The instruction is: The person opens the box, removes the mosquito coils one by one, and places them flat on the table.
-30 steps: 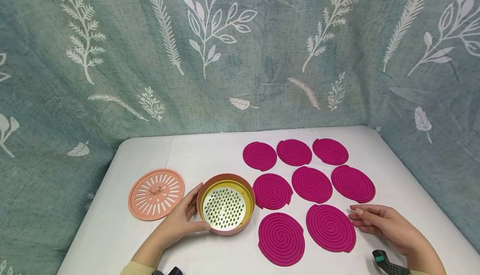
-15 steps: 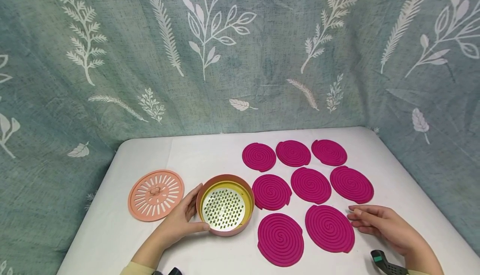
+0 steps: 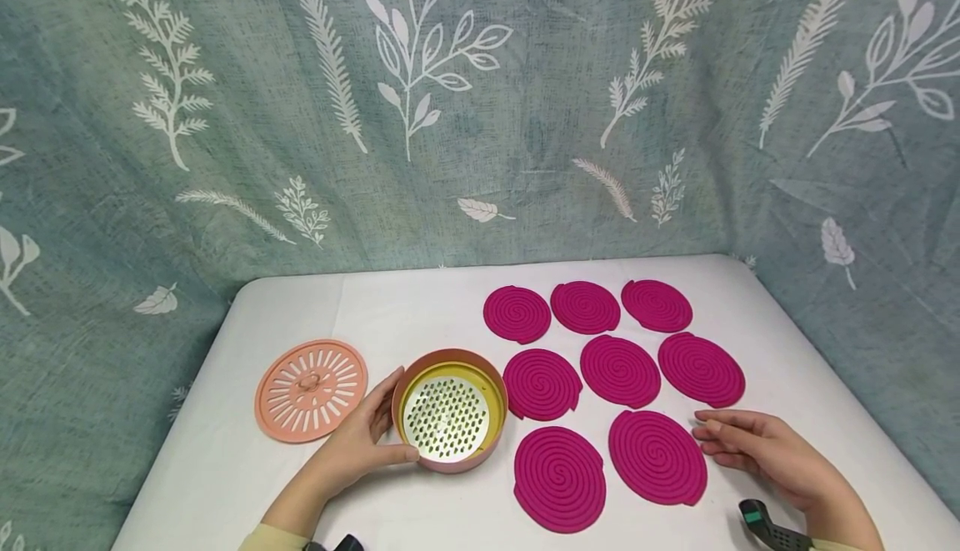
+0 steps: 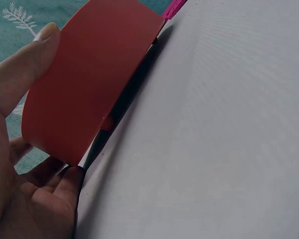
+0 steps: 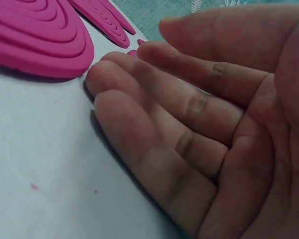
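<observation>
My left hand (image 3: 363,443) holds a round salmon-pink grater bowl (image 3: 448,467) by its left side, thumb at the near rim and fingers around the wall. Inside the bowl sit a yellow ring (image 3: 497,418) and a round metal grating plate (image 3: 446,419). In the left wrist view the bowl's smooth outer wall (image 4: 84,74) leans across the picture, with a small foot (image 4: 108,123) under its edge. My right hand (image 3: 776,451) rests on the table with loosely bent fingers and nothing in them, fingertips close beside a magenta spiral mat (image 3: 657,457).
A slotted salmon-pink disc (image 3: 309,382) with a small central knob lies left of the bowl. Several more magenta spiral mats, such as a near one (image 3: 559,478), lie in rows right of the bowl. A patterned green curtain (image 3: 420,226) hangs behind the white table (image 3: 405,309).
The head view has shifted very slightly, so the mats and right hand appear a little further left. Both hands keep their places by the bowl and mat.
</observation>
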Available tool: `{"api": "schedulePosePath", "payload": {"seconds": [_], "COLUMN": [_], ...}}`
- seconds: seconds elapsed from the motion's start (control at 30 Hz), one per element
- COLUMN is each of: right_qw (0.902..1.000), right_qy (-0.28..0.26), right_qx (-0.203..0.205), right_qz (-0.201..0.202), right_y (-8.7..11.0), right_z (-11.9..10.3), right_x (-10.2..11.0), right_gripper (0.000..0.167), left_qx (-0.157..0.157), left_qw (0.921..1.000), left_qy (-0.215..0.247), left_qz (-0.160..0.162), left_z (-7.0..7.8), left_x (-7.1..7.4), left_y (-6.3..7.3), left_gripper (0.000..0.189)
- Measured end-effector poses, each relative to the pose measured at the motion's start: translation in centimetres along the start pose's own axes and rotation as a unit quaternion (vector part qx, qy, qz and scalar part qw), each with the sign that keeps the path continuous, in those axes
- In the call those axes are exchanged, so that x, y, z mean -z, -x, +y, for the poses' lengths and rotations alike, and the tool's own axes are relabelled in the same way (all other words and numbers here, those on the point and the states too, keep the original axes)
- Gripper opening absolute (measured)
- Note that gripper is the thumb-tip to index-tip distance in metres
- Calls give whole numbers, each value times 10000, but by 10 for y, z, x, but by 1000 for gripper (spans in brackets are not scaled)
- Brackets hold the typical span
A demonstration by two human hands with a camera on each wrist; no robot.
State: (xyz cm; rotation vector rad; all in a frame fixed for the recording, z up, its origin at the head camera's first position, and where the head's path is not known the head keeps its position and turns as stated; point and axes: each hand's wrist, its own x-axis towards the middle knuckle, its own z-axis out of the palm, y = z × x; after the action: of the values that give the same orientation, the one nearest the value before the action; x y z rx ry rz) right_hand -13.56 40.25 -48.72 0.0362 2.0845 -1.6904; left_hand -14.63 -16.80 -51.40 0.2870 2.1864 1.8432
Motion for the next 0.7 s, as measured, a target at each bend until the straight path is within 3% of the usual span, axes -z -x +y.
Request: {"api": "schedulePosePath", "payload": {"seconds": [0.7], "right_qw": [9999], "right_qy": [-101], "right_qx": [13], "right_qz": [-58], "right_y": [-1], "right_z": [2], "right_x": [2], "right_gripper": [52], "left_qx": [-164], "left_qw": [9998], "left_qy": [117], "left_qz": [-64], "left_z": [-3], "left_x": [2], "left_y": [1], "left_gripper": [113]}}
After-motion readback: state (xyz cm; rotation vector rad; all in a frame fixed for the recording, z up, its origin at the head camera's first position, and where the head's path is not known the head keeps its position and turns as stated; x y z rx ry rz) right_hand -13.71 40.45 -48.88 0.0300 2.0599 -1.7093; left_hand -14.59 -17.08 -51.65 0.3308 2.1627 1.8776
